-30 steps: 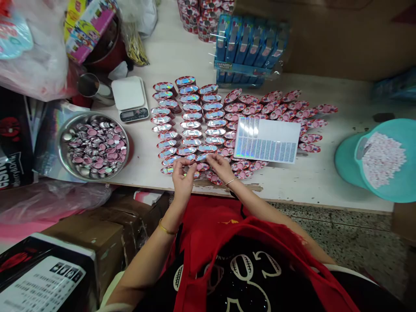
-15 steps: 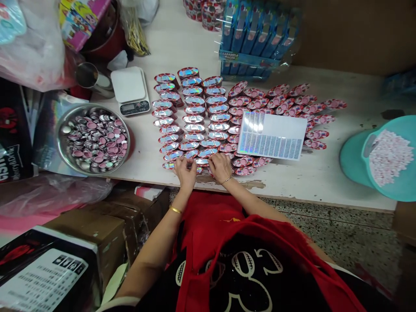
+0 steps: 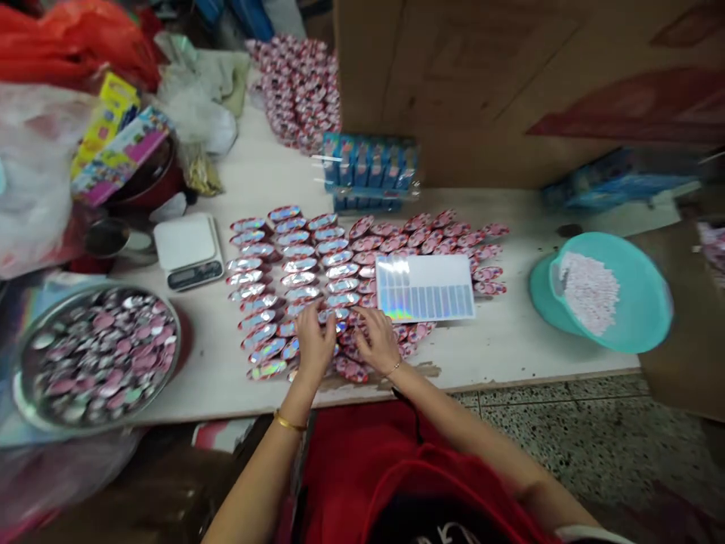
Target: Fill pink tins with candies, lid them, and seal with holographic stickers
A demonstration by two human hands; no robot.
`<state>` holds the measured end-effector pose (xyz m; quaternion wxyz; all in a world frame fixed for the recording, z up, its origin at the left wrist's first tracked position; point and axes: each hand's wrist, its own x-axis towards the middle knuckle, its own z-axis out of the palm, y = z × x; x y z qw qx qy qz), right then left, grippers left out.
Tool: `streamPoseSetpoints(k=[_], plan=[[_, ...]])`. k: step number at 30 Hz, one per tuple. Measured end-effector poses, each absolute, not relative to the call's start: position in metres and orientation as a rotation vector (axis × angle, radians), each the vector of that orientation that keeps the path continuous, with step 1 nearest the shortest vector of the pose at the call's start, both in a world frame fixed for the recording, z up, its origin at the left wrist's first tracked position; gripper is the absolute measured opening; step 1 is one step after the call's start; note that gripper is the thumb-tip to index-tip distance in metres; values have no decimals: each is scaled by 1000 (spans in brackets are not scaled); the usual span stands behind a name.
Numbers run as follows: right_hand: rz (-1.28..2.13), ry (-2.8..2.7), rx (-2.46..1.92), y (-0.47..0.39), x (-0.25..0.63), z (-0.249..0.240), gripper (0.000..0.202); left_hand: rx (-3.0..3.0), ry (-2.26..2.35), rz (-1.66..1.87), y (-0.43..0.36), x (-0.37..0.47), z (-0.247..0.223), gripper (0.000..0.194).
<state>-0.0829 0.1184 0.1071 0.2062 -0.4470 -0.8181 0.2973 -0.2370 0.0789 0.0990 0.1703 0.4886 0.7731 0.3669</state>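
Rows of small printed packs with narrow oval tops stand on the table. Those at the left wear shiny holographic stickers (image 3: 299, 265); the packs at the right (image 3: 419, 221) show pink discs on top. My left hand (image 3: 315, 344) is over the near stickered packs, thumb apart from the fingers. Beside it my right hand (image 3: 378, 346) reaches in from the right, thumb and fingers spread, fingertips at a pack. No held item shows in either hand, and their fingers cover some tops. A sticker sheet (image 3: 424, 287) with silvery strips lies over packs beside my right hand.
A metal bowl of pink and silver discs (image 3: 107, 355) and a white scale (image 3: 186, 245) are left. Blue boxes in clear wrap (image 3: 371, 170) stand behind. A turquoise tub (image 3: 640, 295) holding small pale pieces is right. Cardboard (image 3: 510, 91) rises at the back.
Both hands have come away from a pinch at a near-row pack, and their fingers are now spread over a row farther from the table edge. The camera view has shifted.
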Motion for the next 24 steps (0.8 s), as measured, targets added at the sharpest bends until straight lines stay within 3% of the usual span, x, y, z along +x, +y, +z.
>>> streamPoseSetpoints(k=[5, 8, 13, 19, 24], plan=[[496, -1995, -1491, 212, -36, 115, 36, 1860, 1870, 873, 210, -195, 100, 37], [370, -2036, -1590, 255, -13, 104, 37, 2000, 1832, 641, 250, -178, 91, 25], [357, -2336, -1467, 285, 2, 87, 35, 2006, 1753, 544, 256, -186, 85, 3], [567, -2470, -1349, 290, -4, 104, 32, 2111, 1703, 652, 253, -199, 101, 19], [667, -2430, -1452, 290, -14, 117, 29, 2315, 1726, 656, 247, -187, 111, 17]])
